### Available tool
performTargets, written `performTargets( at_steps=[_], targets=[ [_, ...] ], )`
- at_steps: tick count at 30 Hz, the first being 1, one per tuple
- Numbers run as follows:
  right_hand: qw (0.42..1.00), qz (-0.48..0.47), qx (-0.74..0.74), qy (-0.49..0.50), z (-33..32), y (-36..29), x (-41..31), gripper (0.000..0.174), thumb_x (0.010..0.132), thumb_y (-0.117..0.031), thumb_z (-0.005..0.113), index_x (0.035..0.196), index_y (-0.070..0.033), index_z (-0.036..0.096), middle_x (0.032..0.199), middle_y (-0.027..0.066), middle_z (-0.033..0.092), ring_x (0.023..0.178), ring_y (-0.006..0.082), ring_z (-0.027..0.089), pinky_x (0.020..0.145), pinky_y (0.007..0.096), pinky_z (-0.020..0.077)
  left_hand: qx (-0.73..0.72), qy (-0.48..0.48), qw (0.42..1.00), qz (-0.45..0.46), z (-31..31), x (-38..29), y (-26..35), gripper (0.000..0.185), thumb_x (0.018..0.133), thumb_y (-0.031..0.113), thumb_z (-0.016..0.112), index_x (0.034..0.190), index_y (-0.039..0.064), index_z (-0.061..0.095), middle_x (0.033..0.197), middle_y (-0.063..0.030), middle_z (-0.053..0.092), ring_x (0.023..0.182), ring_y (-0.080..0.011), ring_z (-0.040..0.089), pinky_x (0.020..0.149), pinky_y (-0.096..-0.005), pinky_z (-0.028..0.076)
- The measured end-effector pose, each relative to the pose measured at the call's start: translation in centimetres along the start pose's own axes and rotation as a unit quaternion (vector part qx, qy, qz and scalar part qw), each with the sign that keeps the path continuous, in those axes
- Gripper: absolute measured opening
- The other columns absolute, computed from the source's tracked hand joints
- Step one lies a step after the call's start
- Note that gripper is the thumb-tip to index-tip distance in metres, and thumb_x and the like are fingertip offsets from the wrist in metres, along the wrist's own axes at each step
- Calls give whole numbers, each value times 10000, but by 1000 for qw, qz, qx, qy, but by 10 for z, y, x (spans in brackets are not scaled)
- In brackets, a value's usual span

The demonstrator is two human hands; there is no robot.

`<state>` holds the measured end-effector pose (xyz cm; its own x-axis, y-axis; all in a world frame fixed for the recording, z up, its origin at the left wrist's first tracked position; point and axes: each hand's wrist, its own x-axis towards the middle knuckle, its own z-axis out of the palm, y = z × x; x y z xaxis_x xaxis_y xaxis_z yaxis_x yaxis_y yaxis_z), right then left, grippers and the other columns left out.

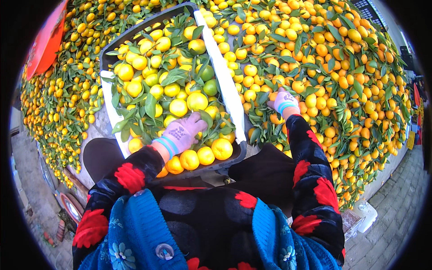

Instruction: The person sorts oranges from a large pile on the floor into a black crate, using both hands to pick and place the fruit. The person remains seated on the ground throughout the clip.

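Observation:
Before me stands a dark plastic crate [240, 156] with white lining [219, 67] along its sides. It is heaped with yellow-orange mandarins [178, 107], a few greenish ones, and leafy stems [151, 105]. My left hand [180, 132], in a pale lilac knit glove with a blue cuff, lies on the fruit and leaves near the crate's front. Its fingertips are partly lost among the leaves. My right hand [284, 100], gloved alike, reaches into the large mandarin pile [337, 81] right of the crate. Its fingers are among fruit and leaves, so any grip is hidden.
Another bank of leafy mandarins [77, 64] spreads to the left, with a red-orange plastic object [47, 42] above it. A dark plastic crate [369, 13] stands at the far right back. A whitish plastic container [366, 214] sits on the paved floor [395, 202] at lower right.

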<state>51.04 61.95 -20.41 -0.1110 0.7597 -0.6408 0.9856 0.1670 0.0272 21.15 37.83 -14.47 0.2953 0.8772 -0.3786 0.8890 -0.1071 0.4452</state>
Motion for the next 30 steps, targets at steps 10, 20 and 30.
performTargets(
  at_steps=[10, 20, 30],
  targets=[
    [889, -130, 411, 156, -43, 65, -64, 800, 627, -228, 848, 1345, -27, 558, 1117, 117, 675, 989, 209, 670, 878, 327, 552, -12, -16, 1000, -2, -5, 1, 1, 592, 701, 142, 833, 1229, 147, 567, 1270, -137, 498, 1080, -356, 624, 890, -437, 517],
    [546, -299, 702, 347, -96, 93, -175, 682, 740, 57, 657, 1386, -24, 455, 1196, 94, 589, 1064, 245, 617, 934, 365, 523, -187, 63, 979, 45, -71, -16, 17, 421, 784, 233, 775, 1167, 92, 670, 1123, -131, 664, 1045, -286, 642, 918, -368, 504],
    [404, -486, 760, 152, -97, 29, -226, 875, 631, 55, 728, 1441, -82, 428, 1310, 173, 556, 1085, 326, 614, 991, 430, 497, -528, 90, 834, 134, -131, 28, 88, 743, 889, 514, 697, 1400, 15, 494, 1390, -141, 549, 1202, -227, 562, 1031, -317, 441]
  ],
)
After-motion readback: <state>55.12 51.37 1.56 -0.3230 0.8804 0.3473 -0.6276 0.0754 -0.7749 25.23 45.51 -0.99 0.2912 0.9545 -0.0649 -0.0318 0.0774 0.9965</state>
